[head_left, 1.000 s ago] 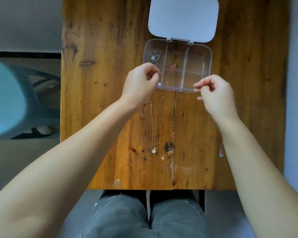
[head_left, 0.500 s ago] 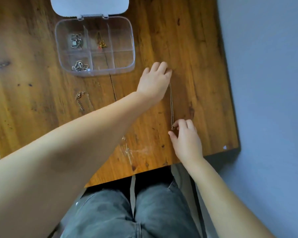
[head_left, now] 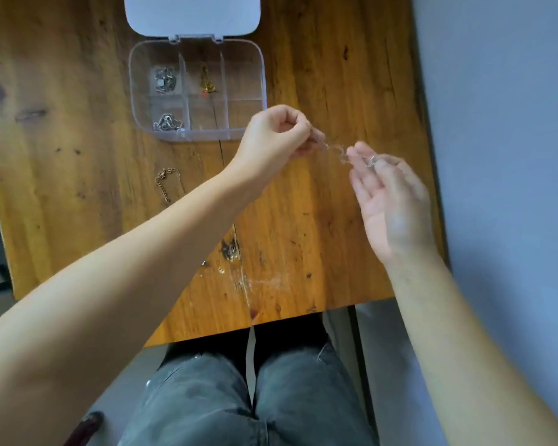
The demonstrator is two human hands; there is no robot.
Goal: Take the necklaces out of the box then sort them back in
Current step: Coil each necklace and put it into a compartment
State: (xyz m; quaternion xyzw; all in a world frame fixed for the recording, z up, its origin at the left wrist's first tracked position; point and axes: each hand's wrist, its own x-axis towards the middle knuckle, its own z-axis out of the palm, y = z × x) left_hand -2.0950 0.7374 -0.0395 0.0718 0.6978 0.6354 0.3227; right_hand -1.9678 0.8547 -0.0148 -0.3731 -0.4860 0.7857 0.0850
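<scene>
Fingers first. My left hand (head_left: 273, 136) is curled nearly into a fist, thumb and forefinger pinched on one end of a thin silver necklace (head_left: 334, 149). The chain runs blurred across the gap to my right hand (head_left: 388, 197), which is palm-up with fingers loosely spread; its fingertips (head_left: 358, 154) pinch the other end, where a small pendant glints. Both hands hover above the table, just right of the box.

Left of them, a gold-coloured chain (head_left: 165, 185) lies loose on the wooden table (head_left: 319, 75), partly hidden by my left forearm. Beyond it sits the clear plastic box (head_left: 261, 75), six compartments, its white lid (head_left: 192, 14) swung open away from me. Far-left cell holds a silver necklace; near-left cell holds another silver one; far-middle cell holds a gold piece with a red spot. The other three cells look bare, though I cannot tell for certain through the glare.

Tabletop worn, dark knots, a pale scuffed patch near my edge. Grey jeans (head_left: 239, 407) below it. Plain grey-blue wall (head_left: 503, 123) on the right.
</scene>
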